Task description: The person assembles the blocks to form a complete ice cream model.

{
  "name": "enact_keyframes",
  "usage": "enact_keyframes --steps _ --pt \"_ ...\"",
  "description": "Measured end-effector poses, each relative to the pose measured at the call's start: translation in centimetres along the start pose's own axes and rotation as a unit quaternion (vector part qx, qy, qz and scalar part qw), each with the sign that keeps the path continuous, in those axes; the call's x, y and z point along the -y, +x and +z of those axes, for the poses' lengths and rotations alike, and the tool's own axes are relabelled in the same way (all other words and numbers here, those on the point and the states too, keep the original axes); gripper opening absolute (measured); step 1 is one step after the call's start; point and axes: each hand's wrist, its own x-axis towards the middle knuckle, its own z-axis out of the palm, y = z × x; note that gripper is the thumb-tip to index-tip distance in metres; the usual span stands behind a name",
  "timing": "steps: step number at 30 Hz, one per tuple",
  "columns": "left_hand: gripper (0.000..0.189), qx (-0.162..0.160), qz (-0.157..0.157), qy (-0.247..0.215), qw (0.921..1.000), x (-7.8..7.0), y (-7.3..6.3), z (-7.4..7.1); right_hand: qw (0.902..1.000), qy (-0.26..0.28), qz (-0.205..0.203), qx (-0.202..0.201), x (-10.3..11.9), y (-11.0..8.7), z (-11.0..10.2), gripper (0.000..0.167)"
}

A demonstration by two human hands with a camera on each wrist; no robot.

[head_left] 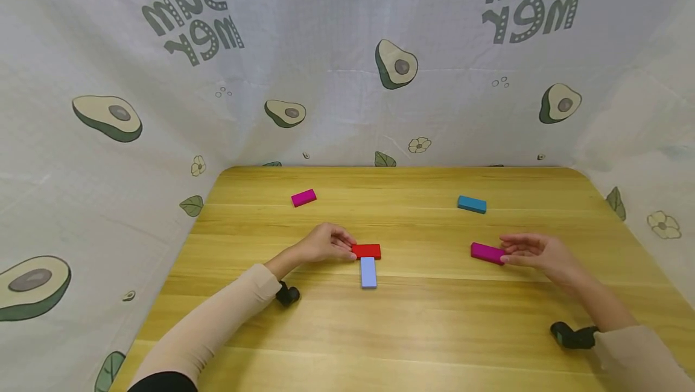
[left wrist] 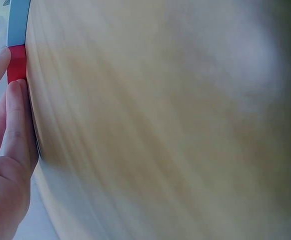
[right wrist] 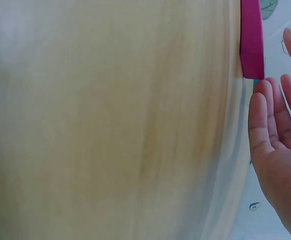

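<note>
In the head view a red block point(head_left: 366, 251) lies crosswise at the far end of a light-blue block point(head_left: 368, 273), the two forming a T. My left hand point(head_left: 328, 243) pinches the red block's left end between thumb and fingers. The left wrist view shows the thumb and a fingertip at either side of the red block point(left wrist: 17, 64). Over on the right, my right hand point(head_left: 537, 253) is at the right end of a magenta block point(head_left: 487, 253). In the right wrist view its thumb and fingers stand apart, just beyond the end of the magenta block point(right wrist: 252, 40).
Farther back on the wooden table point(head_left: 412, 331) lie another magenta block point(head_left: 303, 198) at the left and a blue block point(head_left: 472, 204) at the right. A white cloth point(head_left: 331, 42) with avocado prints hangs behind the table and along its sides.
</note>
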Motion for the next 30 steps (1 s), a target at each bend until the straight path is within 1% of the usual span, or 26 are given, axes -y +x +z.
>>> enact_keyframes --steps 6,14,19,30 --pt "0.027 0.003 -0.001 0.000 1.0000 0.30 0.16 0.05 0.9998 -0.013 0.017 0.000 -0.29 0.05 0.03 0.048" --pt "0.027 0.005 -0.001 0.005 1.0000 0.14 0.21 0.04 0.9998 -0.006 0.016 -0.003 -0.51 0.06 0.10 0.049" --pt "0.027 0.004 -0.002 0.005 1.0000 0.18 0.22 0.09 0.9995 -0.025 0.018 -0.001 -0.65 0.12 0.03 0.052" --pt "0.028 0.006 -0.004 0.005 1.0000 0.14 0.22 0.05 0.9988 -0.047 0.004 -0.010 -0.73 0.37 0.39 0.045"
